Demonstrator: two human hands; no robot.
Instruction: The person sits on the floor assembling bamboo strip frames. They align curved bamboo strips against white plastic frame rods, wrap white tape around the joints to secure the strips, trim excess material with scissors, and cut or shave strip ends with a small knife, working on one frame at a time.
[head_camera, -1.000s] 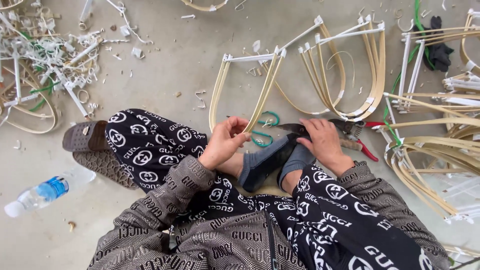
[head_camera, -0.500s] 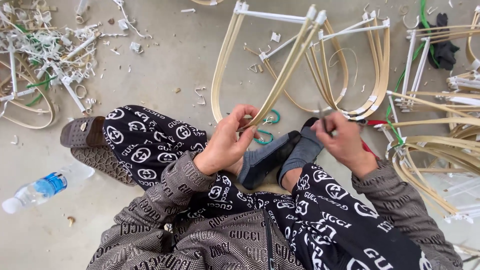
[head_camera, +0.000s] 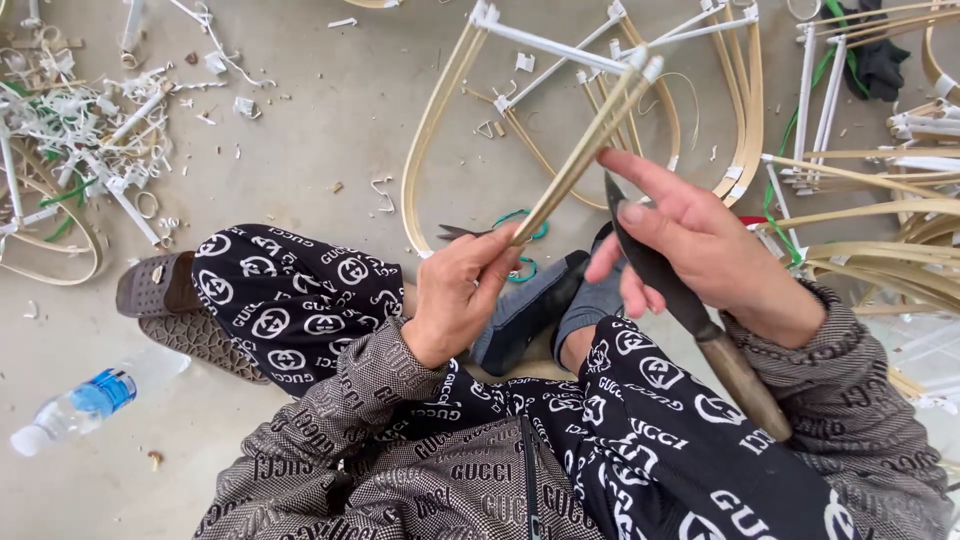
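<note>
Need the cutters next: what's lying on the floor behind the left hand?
Behind the left hand, dark scissor blades and green-teal handle loops show on the grey concrete floor. The middle of the scissors is covered.

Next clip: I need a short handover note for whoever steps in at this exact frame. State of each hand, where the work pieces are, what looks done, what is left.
Left hand: shut on the bamboo strip bundle, gripping its lower end; the bundle rises tilted up and to the right, with white-wrapped tips.
Right hand: shut on the knife; its dark blade points up beside the bundle and the wooden handle runs down along the forearm.
Scissors lie on the floor behind the left hand.
Done: bent bamboo frames with white crossbars lie ahead and to the right; offcuts are piled far left.
Left: I cannot tell whether the blade touches the bundle or any cut is made.
</note>
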